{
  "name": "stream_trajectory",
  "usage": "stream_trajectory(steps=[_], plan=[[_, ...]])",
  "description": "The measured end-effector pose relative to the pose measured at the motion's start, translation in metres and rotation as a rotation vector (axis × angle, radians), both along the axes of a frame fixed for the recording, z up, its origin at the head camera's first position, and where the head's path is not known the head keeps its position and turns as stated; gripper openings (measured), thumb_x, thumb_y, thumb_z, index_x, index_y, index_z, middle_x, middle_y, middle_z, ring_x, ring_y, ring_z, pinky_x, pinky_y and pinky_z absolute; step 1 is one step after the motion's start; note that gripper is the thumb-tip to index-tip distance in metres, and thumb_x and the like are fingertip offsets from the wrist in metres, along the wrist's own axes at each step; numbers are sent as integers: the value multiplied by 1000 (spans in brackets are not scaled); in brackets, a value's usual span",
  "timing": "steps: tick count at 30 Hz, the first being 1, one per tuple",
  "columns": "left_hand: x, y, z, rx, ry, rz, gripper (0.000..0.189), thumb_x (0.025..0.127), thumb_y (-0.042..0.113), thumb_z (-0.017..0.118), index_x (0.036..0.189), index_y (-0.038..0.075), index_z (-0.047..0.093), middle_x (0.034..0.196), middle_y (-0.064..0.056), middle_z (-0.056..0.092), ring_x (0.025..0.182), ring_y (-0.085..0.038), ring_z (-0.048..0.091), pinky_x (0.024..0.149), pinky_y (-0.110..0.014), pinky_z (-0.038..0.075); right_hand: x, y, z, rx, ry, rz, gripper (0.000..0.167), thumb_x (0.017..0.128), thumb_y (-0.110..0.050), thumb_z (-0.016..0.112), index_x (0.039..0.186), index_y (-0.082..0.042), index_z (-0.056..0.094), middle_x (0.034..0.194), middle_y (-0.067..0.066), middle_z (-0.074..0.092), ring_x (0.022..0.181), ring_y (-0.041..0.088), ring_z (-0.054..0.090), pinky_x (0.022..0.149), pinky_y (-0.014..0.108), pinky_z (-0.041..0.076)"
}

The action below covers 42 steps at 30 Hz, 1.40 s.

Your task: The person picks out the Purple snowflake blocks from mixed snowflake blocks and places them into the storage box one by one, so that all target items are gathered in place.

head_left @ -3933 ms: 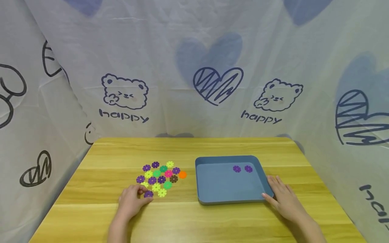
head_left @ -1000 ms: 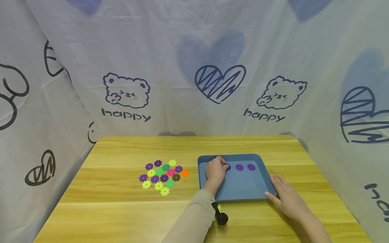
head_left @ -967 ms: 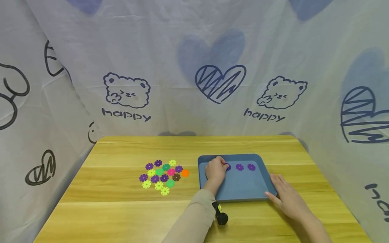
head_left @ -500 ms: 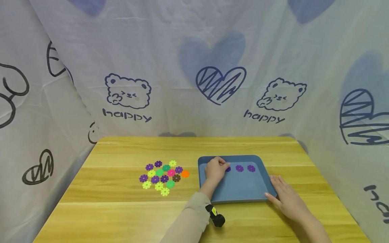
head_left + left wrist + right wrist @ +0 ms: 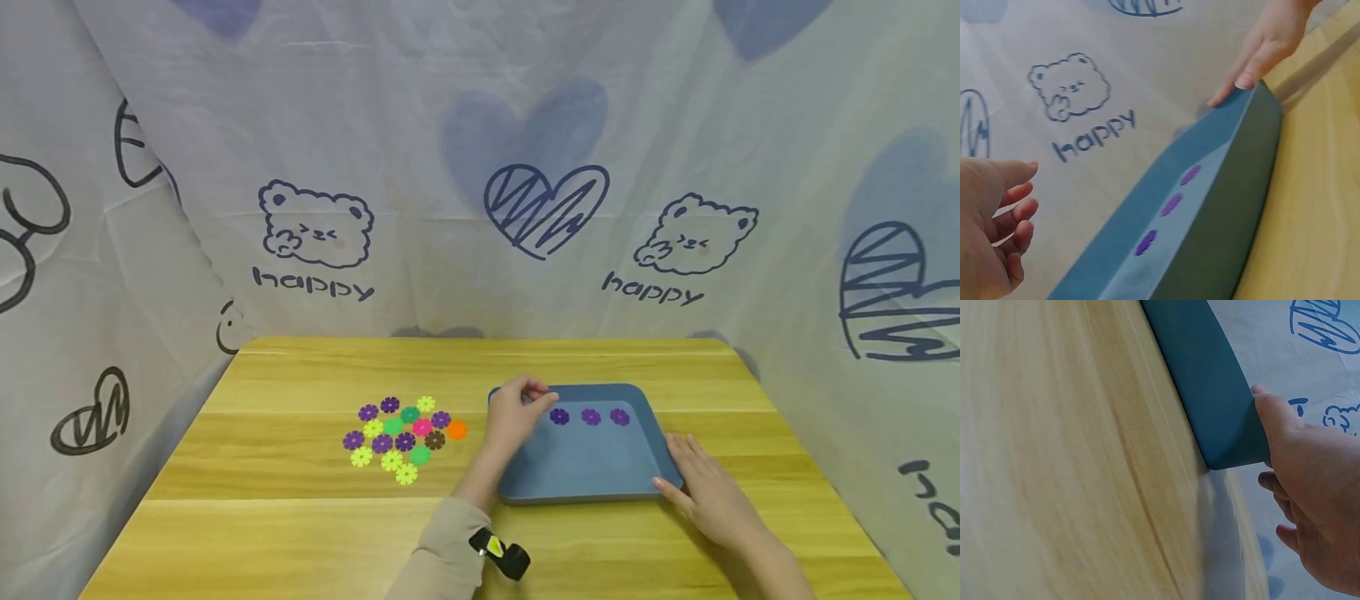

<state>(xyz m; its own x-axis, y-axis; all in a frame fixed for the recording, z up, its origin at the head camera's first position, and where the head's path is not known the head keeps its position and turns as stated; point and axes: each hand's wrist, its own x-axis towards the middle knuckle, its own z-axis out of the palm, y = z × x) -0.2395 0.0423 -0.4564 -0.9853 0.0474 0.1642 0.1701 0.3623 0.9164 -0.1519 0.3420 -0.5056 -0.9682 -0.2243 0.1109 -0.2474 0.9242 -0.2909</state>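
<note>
In the head view my left hand (image 5: 516,412) is over the left side of the blue tray (image 5: 585,497). Its thumb and fingers are loosely bent with nothing between them, as the left wrist view also shows. Three purple flower-shaped discs lie in a row near the tray's back wall; the leftmost disc (image 5: 559,416) is just right of my left fingertips. My right hand (image 5: 708,492) rests at the tray's front right corner, fingers fairly straight along the outer wall. In the right wrist view its thumb (image 5: 1272,412) touches the rim.
Left of the tray, a loose cluster of flower-shaped discs lies on the wooden table (image 5: 285,533): purple, yellow, green, pink (image 5: 422,427), brown (image 5: 435,440) and orange (image 5: 457,430). A printed cloth (image 5: 427,250) hangs behind and at both sides.
A purple disc from the cluster now lies leftmost in the tray's row. My left hand has let go of it and drawn back leftward. My right hand stays at the tray's corner.
</note>
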Motion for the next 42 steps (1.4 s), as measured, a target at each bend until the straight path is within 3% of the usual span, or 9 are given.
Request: stream_trajectory(steps=[3,11,18,23,29,37,42], plan=[[4,-14,3,2,37,-7,21,86,30,74,95,11,69,86,-3,65,73,-9,51,65,-19,44,1,0,-1,-6,-10,2,76,99,-47,50,151,3,27,155,27,29,144,47,22,116,58,20],[17,-55,17,-95,148,34,23,88,29,73,101,10,69,88,-3,65,78,-14,54,68,-23,46,0,0,1,-15,-22,-8,76,99,-48,50,151,2,27,156,26,28,145,47,21,118,55,17],[22,-95,17,-128,208,103,24,88,28,72,104,9,70,91,-5,67,81,-20,56,73,-30,46,1,-1,1,-6,-22,-7,76,99,-48,49,151,3,27,156,25,28,145,47,22,117,57,19],[25,-127,7,-156,224,189,23,88,27,73,102,9,70,91,-6,67,83,-25,58,75,-32,47,1,-1,0,-8,-19,-2,76,99,-47,50,150,3,27,155,26,29,144,47,22,115,59,21],[24,-162,-11,-154,191,303,26,87,26,74,103,6,70,93,-10,67,88,-30,58,79,-34,44,1,-1,0,-19,-21,-4,76,99,-47,50,151,3,26,155,27,28,145,47,21,115,60,20],[25,-203,-35,-123,176,477,23,83,18,77,98,2,69,91,-15,67,86,-28,56,77,-30,41,2,-2,0,-23,-9,-2,75,99,-46,51,150,3,28,155,27,30,143,48,23,117,56,18],[29,-221,-49,-129,103,504,26,85,18,75,103,1,68,99,-19,66,92,-29,53,81,-35,39,2,-1,0,-26,-20,-3,76,99,-47,50,151,3,27,155,27,29,144,48,22,118,56,17]])
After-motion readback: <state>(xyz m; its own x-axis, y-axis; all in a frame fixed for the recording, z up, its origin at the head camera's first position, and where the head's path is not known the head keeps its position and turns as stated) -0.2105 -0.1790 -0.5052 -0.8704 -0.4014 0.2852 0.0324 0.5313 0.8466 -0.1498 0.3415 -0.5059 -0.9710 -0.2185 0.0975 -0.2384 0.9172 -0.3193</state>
